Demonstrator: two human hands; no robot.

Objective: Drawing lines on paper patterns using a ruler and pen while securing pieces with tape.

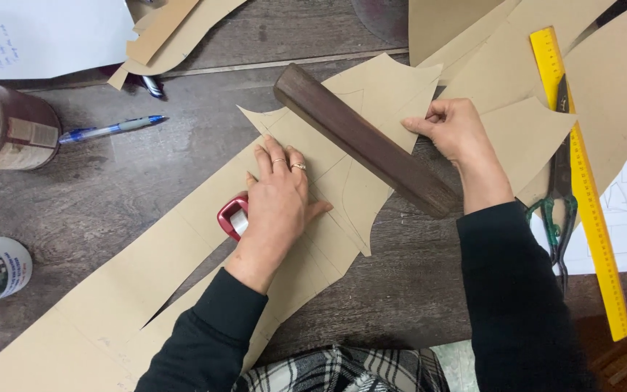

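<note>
Cardboard pattern pieces (342,145) lie overlapped on the dark wooden table (110,196), weighted by a dark wooden block (364,141). The left hand (281,199) presses flat, fingers spread, beside a red tape dispenser (232,216), while the right hand (459,131) pinches the upper piece's edge. This looks like aligning; the next move seems to call for steady pressure.

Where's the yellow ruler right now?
In the head view, the yellow ruler lies slanted at the far right of the table, just beyond the right hand, beside the green-handled scissors.
</note>
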